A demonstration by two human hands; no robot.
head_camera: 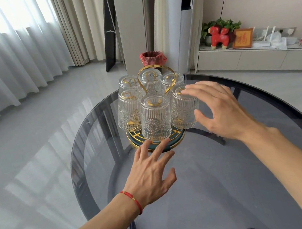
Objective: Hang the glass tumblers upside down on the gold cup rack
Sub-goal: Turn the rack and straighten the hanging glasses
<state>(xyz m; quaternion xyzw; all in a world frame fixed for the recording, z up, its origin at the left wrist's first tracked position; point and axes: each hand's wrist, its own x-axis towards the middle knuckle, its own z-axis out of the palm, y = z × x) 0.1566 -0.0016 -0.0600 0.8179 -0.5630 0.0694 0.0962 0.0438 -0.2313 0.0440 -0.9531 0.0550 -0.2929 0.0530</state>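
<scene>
The gold cup rack (168,76) with a looped handle and a round teal-and-gold base stands on a dark round glass table (225,181). Several ribbed glass tumblers hang upside down on its prongs; the nearest tumbler (155,119) faces me, and another tumbler (181,109) hangs at the right. My right hand (221,107) is spread beside the right tumbler, fingertips at its top, not gripping. In front of the base lies my left hand (151,173), fingers apart, its tips just under the nearest tumbler and holding nothing.
Behind the rack stands a bin with a red bag (152,57). A low white cabinet (255,59) with a red toy and a framed picture runs along the right wall. Curtains hang at the left over a grey glossy floor.
</scene>
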